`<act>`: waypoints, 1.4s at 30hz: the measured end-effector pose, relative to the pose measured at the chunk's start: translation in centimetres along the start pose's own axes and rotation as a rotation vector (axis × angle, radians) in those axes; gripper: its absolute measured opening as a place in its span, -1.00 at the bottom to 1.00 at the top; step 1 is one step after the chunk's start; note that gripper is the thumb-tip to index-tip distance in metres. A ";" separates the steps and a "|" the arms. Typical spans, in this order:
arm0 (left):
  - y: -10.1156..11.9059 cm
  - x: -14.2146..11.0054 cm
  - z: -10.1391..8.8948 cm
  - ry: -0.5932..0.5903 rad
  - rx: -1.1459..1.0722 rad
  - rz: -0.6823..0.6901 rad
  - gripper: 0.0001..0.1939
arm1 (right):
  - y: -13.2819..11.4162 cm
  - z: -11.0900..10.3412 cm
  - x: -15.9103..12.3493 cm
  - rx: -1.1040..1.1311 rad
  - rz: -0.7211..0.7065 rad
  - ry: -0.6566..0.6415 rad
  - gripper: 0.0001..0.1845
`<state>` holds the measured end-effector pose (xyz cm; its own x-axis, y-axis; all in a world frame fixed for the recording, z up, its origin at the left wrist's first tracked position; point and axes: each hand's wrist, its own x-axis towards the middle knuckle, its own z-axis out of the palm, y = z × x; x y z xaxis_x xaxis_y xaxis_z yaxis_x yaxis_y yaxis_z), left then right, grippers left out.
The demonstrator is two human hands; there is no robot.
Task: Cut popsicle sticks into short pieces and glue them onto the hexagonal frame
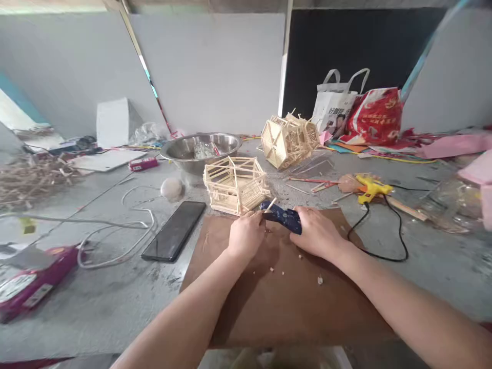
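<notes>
Tool (285, 219), dark blue, reaches from my right hand (318, 231) to my left hand (247, 233). I find the right clamped on its right end; the left curls at the other, its hold unclear to me. Pale stick (271, 204) protrudes there; wooden frame (237, 197) stands just beyond.

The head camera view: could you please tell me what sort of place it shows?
It seems to be a craft work area, perhaps a small workshop. The low stick frame, the yellow glue gun and the brown sheet with small scraps on it suggest this.
</notes>
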<state>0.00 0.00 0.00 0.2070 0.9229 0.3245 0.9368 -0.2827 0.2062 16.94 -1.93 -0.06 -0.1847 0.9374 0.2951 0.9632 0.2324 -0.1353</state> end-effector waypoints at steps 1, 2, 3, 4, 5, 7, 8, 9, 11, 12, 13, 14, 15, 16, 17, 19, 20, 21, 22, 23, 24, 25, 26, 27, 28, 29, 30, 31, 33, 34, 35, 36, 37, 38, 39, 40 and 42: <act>0.0 0.0 0.0 -0.005 -0.003 0.004 -0.79 | -0.1 0.0 -0.1 -0.007 -0.001 0.004 -0.60; 0.1 0.0 0.0 -0.008 -0.006 0.009 -0.79 | -0.2 0.1 -0.2 -0.012 -0.001 0.007 -0.60; 0.1 0.0 0.0 -0.010 -0.010 0.016 -0.79 | -0.3 0.1 -0.2 -0.018 0.000 0.010 -0.60; 0.1 0.0 -0.1 -0.010 -0.015 0.023 -0.79 | -0.4 0.1 -0.3 -0.022 0.002 0.011 -0.59; 0.2 -0.1 -0.1 -0.008 -0.024 0.035 -0.79 | -0.4 0.1 -0.3 -0.026 0.005 0.014 -0.59; 0.2 -0.1 0.0 0.000 -0.036 0.052 -0.79 | -0.4 0.1 -0.3 -0.032 0.012 0.012 -0.58; 0.1 -0.1 0.0 0.002 -0.037 0.058 -0.79 | -0.4 0.1 -0.2 -0.034 0.017 0.007 -0.58; 0.1 -0.1 0.1 0.004 -0.034 0.063 -0.79 | -0.4 0.0 -0.2 -0.035 0.022 0.000 -0.57; 0.1 -0.1 0.2 0.012 -0.021 0.068 -0.79 | -0.5 0.0 -0.2 -0.036 0.038 -0.021 -0.57; 0.1 -0.1 0.3 0.017 -0.014 0.071 -0.79 | -0.5 -0.1 -0.2 -0.037 0.047 -0.034 -0.57; 0.1 -0.1 0.3 0.021 -0.009 0.075 -0.78 | -0.5 -0.2 -0.1 -0.039 0.057 -0.047 -0.57; 0.1 -0.1 0.3 0.024 -0.005 0.077 -0.78 | -0.6 -0.2 -0.1 -0.041 0.063 -0.059 -0.56; 0.1 -0.1 0.3 0.024 -0.002 0.078 -0.77 | -0.6 -0.2 -0.1 -0.044 0.065 -0.066 -0.57; 0.1 -0.1 0.3 0.020 0.002 0.078 -0.77 | -0.6 -0.3 -0.1 -0.048 0.065 -0.069 -0.57; 0.1 -0.1 0.3 0.015 0.008 0.076 -0.76 | -0.7 -0.3 -0.2 -0.054 0.065 -0.071 -0.57; 0.2 -0.1 0.3 0.004 0.013 0.075 -0.76 | -0.7 -0.3 -0.2 -0.064 0.064 -0.076 -0.59; 0.2 -0.1 0.2 0.000 0.013 0.076 -0.76 | -0.8 -0.3 -0.2 -0.070 0.062 -0.078 -0.59; 0.2 -0.1 0.2 -0.003 0.012 0.077 -0.76 | -0.8 -0.3 -0.2 -0.077 0.059 -0.079 -0.60; 0.2 -0.1 0.1 -0.005 0.011 0.077 -0.76 | -0.8 -0.3 -0.2 -0.083 0.054 -0.081 -0.61; 0.3 -0.1 0.1 -0.006 0.010 0.076 -0.76 | -0.8 -0.3 -0.2 -0.090 0.048 -0.081 -0.63; 0.3 -0.1 0.1 -0.007 0.010 0.076 -0.76 | -0.8 -0.3 -0.2 -0.097 0.045 -0.080 -0.64; 0.3 -0.1 0.1 -0.007 0.011 0.075 -0.76 | -0.8 -0.3 -0.3 -0.106 0.043 -0.078 -0.66; 0.4 -0.2 0.1 -0.005 0.011 0.077 -0.76 | -0.8 -0.2 -0.3 -0.115 0.042 -0.074 -0.67; 0.5 -0.2 0.1 -0.003 0.010 0.082 -0.76 | -0.7 -0.2 -0.2 -0.120 0.041 -0.065 -0.68; 0.5 -0.2 0.1 -0.001 0.008 0.086 -0.76 | -0.7 -0.1 -0.2 -0.122 0.039 -0.052 -0.68; 0.6 -0.3 0.1 0.001 0.005 0.092 -0.76 | -0.7 0.0 -0.2 -0.119 0.034 -0.036 -0.68; 0.7 -0.3 0.1 0.002 0.001 0.095 -0.76 | -0.6 0.1 -0.2 -0.113 0.029 -0.020 -0.67; 0.7 -0.4 0.1 0.002 -0.004 0.096 -0.75 | -0.6 0.2 -0.1 -0.103 0.025 -0.005 -0.67; 0.8 -0.4 0.2 0.008 -0.019 0.095 -0.75 | -0.5 0.4 0.0 -0.085 0.020 0.019 -0.68; 0.8 -0.4 0.2 0.013 -0.027 0.094 -0.75 | -0.4 0.4 0.0 -0.078 0.021 0.028 -0.70; 0.8 -0.4 0.2 0.019 -0.036 0.094 -0.75 | -0.4 0.5 0.1 -0.074 0.026 0.034 -0.72; 0.7 -0.4 0.3 0.023 -0.045 0.095 -0.74 | -0.3 0.5 0.1 -0.070 0.032 0.038 -0.74; 0.7 -0.4 0.3 0.027 -0.053 0.097 -0.74 | -0.2 0.5 0.2 -0.069 0.040 0.038 -0.75; 0.7 -0.4 0.3 0.030 -0.061 0.097 -0.74 | -0.2 0.5 0.3 -0.069 0.046 0.032 -0.75; 0.7 -0.4 0.4 0.032 -0.068 0.094 -0.74 | -0.1 0.4 0.4 -0.071 0.050 0.022 -0.74; 0.7 -0.4 0.4 0.033 -0.074 0.091 -0.74 | 0.0 0.4 0.5 -0.075 0.053 0.009 -0.74; 0.8 -0.4 0.5 0.029 -0.083 0.082 -0.74 | 0.1 0.2 0.7 -0.085 0.054 -0.019 -0.75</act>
<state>0.77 -0.46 -0.39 0.2724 0.8883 0.3697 0.8904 -0.3783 0.2530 16.83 -1.21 -0.02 -0.1350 0.9530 0.2714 0.9848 0.1592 -0.0693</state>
